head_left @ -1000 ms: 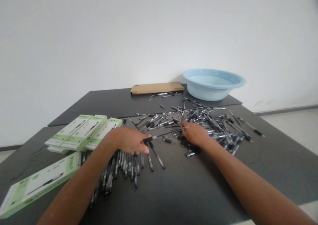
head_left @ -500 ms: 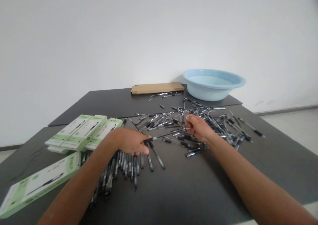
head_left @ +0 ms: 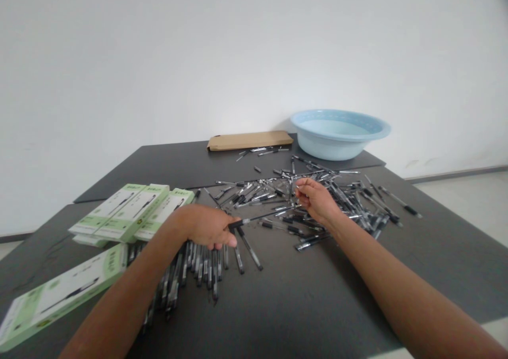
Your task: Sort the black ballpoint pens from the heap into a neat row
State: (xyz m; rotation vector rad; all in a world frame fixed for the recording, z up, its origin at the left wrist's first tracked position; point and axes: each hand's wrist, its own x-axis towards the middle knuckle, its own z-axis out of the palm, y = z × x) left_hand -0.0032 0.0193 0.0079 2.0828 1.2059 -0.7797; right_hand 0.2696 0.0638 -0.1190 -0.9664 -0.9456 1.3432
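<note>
My left hand [head_left: 208, 227] is closed around one end of a pen [head_left: 257, 218], with its black grip showing beside the thumb. The pen's thin dark shaft stretches to the right, and its far end meets my right hand [head_left: 315, 198], whose fingers are curled and pinched there. Under and in front of my left hand lies a row of pens [head_left: 208, 266], roughly side by side. Loose pens and pen parts [head_left: 349, 203] are heaped around and behind my right hand.
Green-and-white pen boxes [head_left: 119, 211] lie left of my left forearm, with another box [head_left: 65, 295] nearer. At the back of the dark table [head_left: 293, 306] are a flat brown cardboard piece [head_left: 250, 140] and a light-blue basin [head_left: 339, 147]. A few parts lie before the cardboard.
Both hands keep nearly the same place and hold. The right hand's fingers have shifted very slightly; the whole view has moved a little.
</note>
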